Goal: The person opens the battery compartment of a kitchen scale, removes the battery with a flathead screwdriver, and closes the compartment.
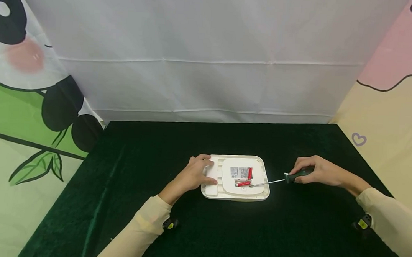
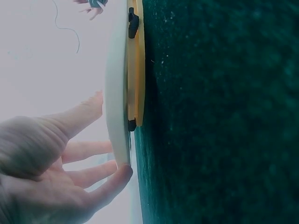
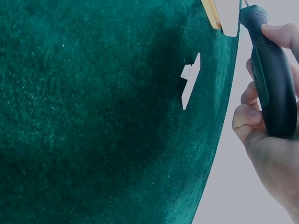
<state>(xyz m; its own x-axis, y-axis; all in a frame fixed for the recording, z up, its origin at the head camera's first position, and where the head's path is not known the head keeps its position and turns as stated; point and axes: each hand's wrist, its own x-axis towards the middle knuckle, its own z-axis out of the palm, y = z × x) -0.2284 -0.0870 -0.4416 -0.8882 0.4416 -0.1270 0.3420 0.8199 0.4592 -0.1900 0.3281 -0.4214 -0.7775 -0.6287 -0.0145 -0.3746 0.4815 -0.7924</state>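
A flat white device [image 1: 229,193] with rounded corners lies with its label [image 1: 238,172] side up on the green cloth. One red battery [image 1: 243,183] sits in its small compartment; another red battery [image 1: 250,173] lies crosswise over the label's right end. My left hand [image 1: 195,172] holds the device's left end, thumb on top and fingertips at the edge [image 2: 124,161]. My right hand [image 1: 319,171] grips the dark green handle of a screwdriver [image 3: 275,88]. Its thin shaft reaches left over the device, with the tip right at the compartment beside the lower battery.
A small white plastic piece [image 3: 190,81] with a tab lies on the green cloth [image 1: 222,236] to the right of the device. Beneath the device shows a yellow layer [image 2: 141,70] with black parts. White fabric [image 1: 208,86] hangs behind the table.
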